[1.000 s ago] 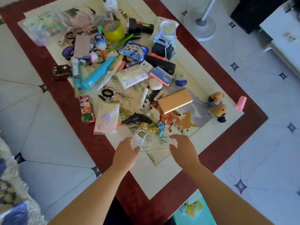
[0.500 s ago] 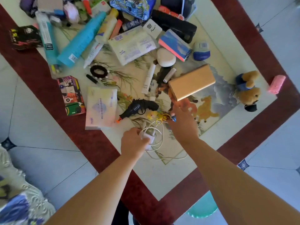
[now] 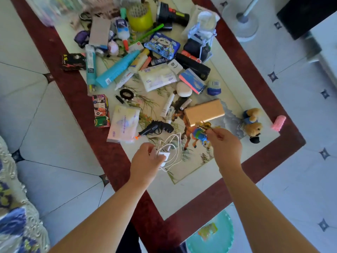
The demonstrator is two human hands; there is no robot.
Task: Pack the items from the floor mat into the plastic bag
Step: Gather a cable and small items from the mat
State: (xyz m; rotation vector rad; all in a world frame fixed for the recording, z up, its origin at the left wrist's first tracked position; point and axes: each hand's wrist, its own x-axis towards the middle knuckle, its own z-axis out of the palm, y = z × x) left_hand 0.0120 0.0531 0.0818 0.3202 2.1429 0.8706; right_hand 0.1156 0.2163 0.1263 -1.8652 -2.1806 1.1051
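Cluttered floor mat (image 3: 204, 181), hands gripping white charger (image 3: 165, 155), colourful keychain (image 3: 200, 134)

No legible text: print on white tissue pack (image 3: 158, 77), pale wipes pack (image 3: 124, 123), teal tube (image 3: 90, 66), blue tube (image 3: 116, 70) & black box (image 3: 73, 61) too blurred/small to read; white card (image 3: 174, 66) has dark marks, unreadable
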